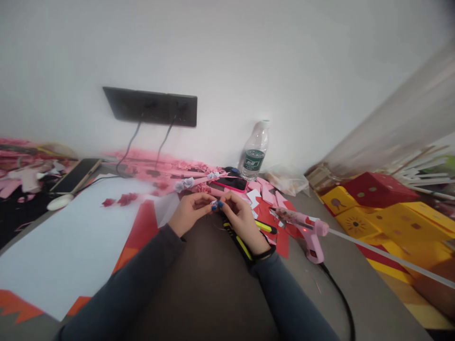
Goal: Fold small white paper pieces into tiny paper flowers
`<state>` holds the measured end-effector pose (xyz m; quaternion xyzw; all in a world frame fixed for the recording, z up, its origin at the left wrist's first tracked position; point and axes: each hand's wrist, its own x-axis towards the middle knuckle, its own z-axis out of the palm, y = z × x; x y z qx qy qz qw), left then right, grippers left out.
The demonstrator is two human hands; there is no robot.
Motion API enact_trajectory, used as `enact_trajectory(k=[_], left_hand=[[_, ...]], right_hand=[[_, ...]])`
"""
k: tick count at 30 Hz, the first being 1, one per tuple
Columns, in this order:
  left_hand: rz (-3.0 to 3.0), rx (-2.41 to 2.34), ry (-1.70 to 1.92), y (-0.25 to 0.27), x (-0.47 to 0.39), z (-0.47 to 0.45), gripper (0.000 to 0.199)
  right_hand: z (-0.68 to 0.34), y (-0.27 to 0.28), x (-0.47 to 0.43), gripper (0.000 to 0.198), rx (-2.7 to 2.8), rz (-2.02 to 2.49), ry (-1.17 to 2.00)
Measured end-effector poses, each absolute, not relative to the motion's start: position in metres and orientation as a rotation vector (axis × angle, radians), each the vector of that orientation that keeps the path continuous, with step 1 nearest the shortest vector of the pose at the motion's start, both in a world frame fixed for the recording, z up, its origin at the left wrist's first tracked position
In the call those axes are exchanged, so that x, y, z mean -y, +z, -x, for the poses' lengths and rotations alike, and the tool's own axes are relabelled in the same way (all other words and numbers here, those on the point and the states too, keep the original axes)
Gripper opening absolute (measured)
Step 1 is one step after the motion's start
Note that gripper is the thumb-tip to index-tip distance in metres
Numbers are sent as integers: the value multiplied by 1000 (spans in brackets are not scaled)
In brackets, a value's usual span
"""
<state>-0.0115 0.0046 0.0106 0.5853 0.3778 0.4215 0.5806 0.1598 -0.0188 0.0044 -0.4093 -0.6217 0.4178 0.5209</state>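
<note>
My left hand and my right hand meet above the grey table, fingertips pinched together. Between the blue-nailed thumbs and fingers is a small white piece of paper, mostly covered by them; its exact shape is hidden. Under my right hand lie yellow-and-black scissors, partly hidden by the wrist. Just beyond the fingers, white paper flowers sit on a pink stem, near a phone in a pink case. To the right, a pink hot glue gun rests with a long glue stick in its back and a small red light showing.
White paper sheets over red and orange paper cover the left. Pink and red cut paper lies at right centre. A water bottle stands by the wall. Yellow and red boxes fill the right; the gun's black cord trails forward.
</note>
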Motion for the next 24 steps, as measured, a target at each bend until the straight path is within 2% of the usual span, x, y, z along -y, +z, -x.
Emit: enact_trajectory(k=[6,12,18,24], left_hand=[[-1366,-838,980,15,-2,11,27],[-1348,-802,953,15,0,12,32],[-1284,-804,931,14,-1,11,34],[-1074,-811,930,10,-3,9,44]], right_hand=[[-160,5,21,32,1265,862,1365],[-160,8,26,38,1127,771,1564],[-157,7,25,33,1165,775,1508],[-153,-2,18,31,1177,894,1239]])
